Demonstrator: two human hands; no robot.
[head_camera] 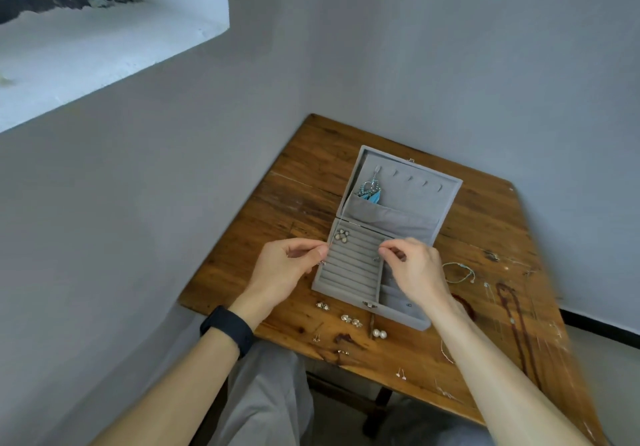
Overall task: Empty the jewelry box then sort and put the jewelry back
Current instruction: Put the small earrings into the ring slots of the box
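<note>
Grey jewelry box [351, 271] lies open at frame centre on the wooden worktop [485, 224]. Left hand [287, 272] is at its left edge, right hand [420, 272] over the ring rows. Fingers [311, 250] of each pinch a tiny piece [322, 263], perhaps an earring. Loose earrings [379, 334] lie below the box.

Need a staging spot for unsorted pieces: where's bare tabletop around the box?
Free: the strip left of the jewelry box up to the table edge, and the far corner behind the lid. Crowded: front edge with earrings and pearl studs; right side with bracelet and necklaces.
</note>
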